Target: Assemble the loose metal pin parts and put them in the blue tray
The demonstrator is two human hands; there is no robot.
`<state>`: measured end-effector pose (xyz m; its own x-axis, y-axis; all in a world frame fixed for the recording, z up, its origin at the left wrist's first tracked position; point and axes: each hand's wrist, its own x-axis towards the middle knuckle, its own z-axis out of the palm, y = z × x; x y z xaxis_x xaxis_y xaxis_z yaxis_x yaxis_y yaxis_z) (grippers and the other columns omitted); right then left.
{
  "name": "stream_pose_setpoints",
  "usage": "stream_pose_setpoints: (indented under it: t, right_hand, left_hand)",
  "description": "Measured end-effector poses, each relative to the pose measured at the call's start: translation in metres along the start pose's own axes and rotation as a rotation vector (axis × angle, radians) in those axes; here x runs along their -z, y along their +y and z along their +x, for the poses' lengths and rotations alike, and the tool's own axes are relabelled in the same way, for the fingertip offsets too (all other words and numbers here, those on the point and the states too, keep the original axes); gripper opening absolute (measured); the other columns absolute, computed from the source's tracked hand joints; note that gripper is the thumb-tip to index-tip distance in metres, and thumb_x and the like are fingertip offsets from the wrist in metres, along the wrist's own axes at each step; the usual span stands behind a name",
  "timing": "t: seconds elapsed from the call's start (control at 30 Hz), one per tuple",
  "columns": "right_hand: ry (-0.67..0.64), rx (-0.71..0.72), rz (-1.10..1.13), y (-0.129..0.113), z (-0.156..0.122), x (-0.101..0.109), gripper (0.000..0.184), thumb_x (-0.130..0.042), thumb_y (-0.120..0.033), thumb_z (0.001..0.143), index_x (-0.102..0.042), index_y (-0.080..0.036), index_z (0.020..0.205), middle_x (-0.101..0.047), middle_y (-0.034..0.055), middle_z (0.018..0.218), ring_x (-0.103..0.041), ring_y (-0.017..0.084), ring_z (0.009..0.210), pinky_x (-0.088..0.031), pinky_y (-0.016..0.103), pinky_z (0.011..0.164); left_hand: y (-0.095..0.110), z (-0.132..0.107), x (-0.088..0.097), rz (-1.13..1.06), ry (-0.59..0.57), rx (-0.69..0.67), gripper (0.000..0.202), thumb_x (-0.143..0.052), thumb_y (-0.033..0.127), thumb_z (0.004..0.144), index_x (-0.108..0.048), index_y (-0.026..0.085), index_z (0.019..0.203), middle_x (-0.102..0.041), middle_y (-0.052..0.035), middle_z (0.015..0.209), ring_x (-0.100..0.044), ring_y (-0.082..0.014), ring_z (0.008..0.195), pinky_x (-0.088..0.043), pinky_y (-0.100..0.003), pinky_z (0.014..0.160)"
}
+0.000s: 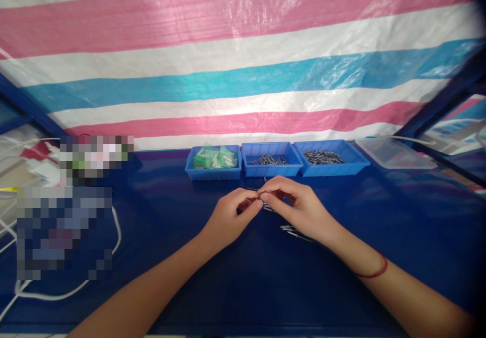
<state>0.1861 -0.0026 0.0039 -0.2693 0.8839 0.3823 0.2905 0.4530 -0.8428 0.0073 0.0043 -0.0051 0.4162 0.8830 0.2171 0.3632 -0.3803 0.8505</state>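
Observation:
My left hand (233, 216) and my right hand (299, 204) meet over the blue table, thumbs and fingertips pinched together. Whatever is between the fingertips is too small and covered to make out. Just below and behind the fingers lie a few thin silver metal pieces (268, 207), shaped like nails or rivets. Several more of these slim pieces (295, 233) lie in a loose bunch beside my right wrist. Beyond the hands, a middle blue bin (271, 170) and a right blue bin (336, 168) hold many similar metal pieces.
A left blue bin (212, 175) contains green plastic packets (215, 157). At the far right lies a clear plastic lid (395, 154). White cable (118, 226) loops over the left side, near blurred-out items. A striped plastic sheet (235, 85) hangs behind the table (243, 297).

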Motion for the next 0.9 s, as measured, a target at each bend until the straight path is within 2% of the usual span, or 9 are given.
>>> stream_pose_setpoints:
  t: [0.27, 0.37, 0.47, 0.57, 0.63, 0.73, 0.8, 0.9]
  right_hand:
    - [-0.012, 0.072, -0.105, 0.004, 0.002, 0.003, 0.012, -0.054, -0.025, 0.088, -0.065, -0.020, 0.088, -0.064, 0.0057, 0.088, -0.059, 0.016, 0.079, -0.047, 0.029, 0.068]
    - [-0.069, 0.096, -0.135, 0.005, 0.001, 0.002, 0.014, -0.053, -0.024, 0.089, -0.066, -0.020, 0.087, -0.064, 0.0058, 0.086, -0.059, 0.016, 0.079, -0.047, 0.028, 0.068]
    - [-0.084, 0.053, -0.114, 0.007, 0.001, 0.001, 0.016, -0.052, -0.027, 0.089, -0.067, -0.020, 0.086, -0.065, 0.0059, 0.085, -0.058, 0.016, 0.077, -0.046, 0.028, 0.066]
    - [0.096, -0.062, -0.031, 0.013, 0.005, 0.005, 0.018, -0.054, -0.032, 0.087, -0.067, -0.019, 0.086, -0.065, 0.0045, 0.082, -0.057, 0.015, 0.073, -0.046, 0.028, 0.066]
    - [0.299, -0.160, 0.067, 0.019, 0.009, 0.014, 0.021, -0.055, -0.036, 0.085, -0.067, -0.018, 0.085, -0.061, 0.0021, 0.075, -0.053, 0.013, 0.064, -0.044, 0.026, 0.059]
    - [0.566, -0.318, 0.277, 0.028, 0.016, 0.035, 0.025, -0.059, -0.041, 0.081, -0.066, -0.018, 0.088, -0.050, -0.0022, 0.064, -0.042, 0.009, 0.050, -0.033, 0.022, 0.044]
    - [0.655, -0.422, 0.417, 0.032, 0.019, 0.048, 0.027, -0.062, -0.042, 0.076, -0.065, -0.018, 0.089, -0.047, -0.0033, 0.064, -0.036, 0.007, 0.046, -0.027, 0.021, 0.038]
    - [0.664, -0.520, 0.552, 0.035, 0.022, 0.058, 0.030, -0.062, -0.043, 0.074, -0.065, -0.017, 0.091, -0.045, -0.0033, 0.066, -0.032, 0.005, 0.043, -0.022, 0.020, 0.035]
  left_hand:
    - [-0.005, 0.001, 0.002, -0.026, 0.113, -0.015, 0.013, -0.059, 0.029, 0.085, -0.061, 0.017, 0.087, -0.061, -0.0029, 0.086, -0.060, -0.0140, 0.078, -0.050, -0.024, 0.069]
    - [-0.004, 0.001, 0.003, -0.010, 0.120, -0.033, 0.014, -0.059, 0.031, 0.085, -0.061, 0.017, 0.087, -0.062, -0.0030, 0.086, -0.060, -0.0144, 0.078, -0.050, -0.025, 0.069]
    - [-0.004, 0.001, 0.003, 0.039, 0.102, -0.043, 0.017, -0.059, 0.033, 0.086, -0.061, 0.018, 0.095, -0.063, -0.0025, 0.087, -0.060, -0.0145, 0.077, -0.049, -0.026, 0.070]
    - [-0.003, 0.001, 0.006, 0.187, 0.042, -0.080, 0.024, -0.057, 0.033, 0.087, -0.059, 0.020, 0.107, -0.063, -0.0023, 0.087, -0.059, -0.0147, 0.077, -0.047, -0.026, 0.069]
    - [-0.002, 0.002, 0.010, 0.328, -0.031, -0.137, 0.023, -0.056, 0.033, 0.088, -0.061, 0.020, 0.106, -0.064, -0.0038, 0.090, -0.059, -0.0170, 0.084, -0.046, -0.029, 0.074]
    - [0.000, 0.005, 0.022, 0.525, -0.156, -0.218, 0.021, -0.056, 0.035, 0.087, -0.063, 0.020, 0.100, -0.065, -0.0048, 0.099, -0.058, -0.0207, 0.093, -0.043, -0.034, 0.083]
    - [0.001, 0.006, 0.031, 0.614, -0.211, -0.230, 0.024, -0.059, 0.039, 0.084, -0.063, 0.019, 0.098, -0.064, -0.0051, 0.101, -0.058, -0.0218, 0.093, -0.042, -0.036, 0.084]
    - [-0.001, 0.007, 0.042, 0.689, -0.316, -0.210, 0.028, -0.062, 0.044, 0.080, -0.063, 0.020, 0.095, -0.063, -0.0043, 0.098, -0.058, -0.0215, 0.089, -0.043, -0.033, 0.077]
